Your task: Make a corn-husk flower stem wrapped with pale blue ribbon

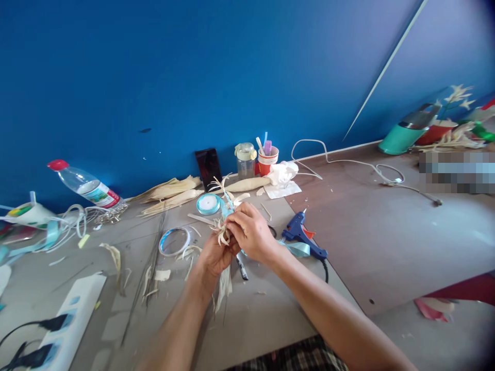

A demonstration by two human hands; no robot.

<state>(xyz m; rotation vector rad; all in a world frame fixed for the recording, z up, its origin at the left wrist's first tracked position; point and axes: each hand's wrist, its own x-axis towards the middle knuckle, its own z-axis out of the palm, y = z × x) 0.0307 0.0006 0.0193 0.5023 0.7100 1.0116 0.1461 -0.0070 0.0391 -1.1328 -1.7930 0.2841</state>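
A small flower of pale dried husk (223,238) is between my two hands above the near table. My left hand (217,255) is closed around it from below. From the right, my right hand (251,231) pinches at the flower, its fingertips meeting the left hand's. Just above the fingers a strip of light blue ribbon (227,207) and thin husk ends stick up. Long pale husk strips (224,288) show beneath the hands. What exactly lies between the fingertips is hidden. A ribbon spool (208,204) lies just beyond the hands.
A blue glue gun (297,229) lies right of my hands, a tape roll (174,241) and thin wires (154,252) left. Along the wall stand a bottle (87,188), a phone (209,167), a jar (245,162) and paper cups (267,161). A power strip (73,319) is near left.
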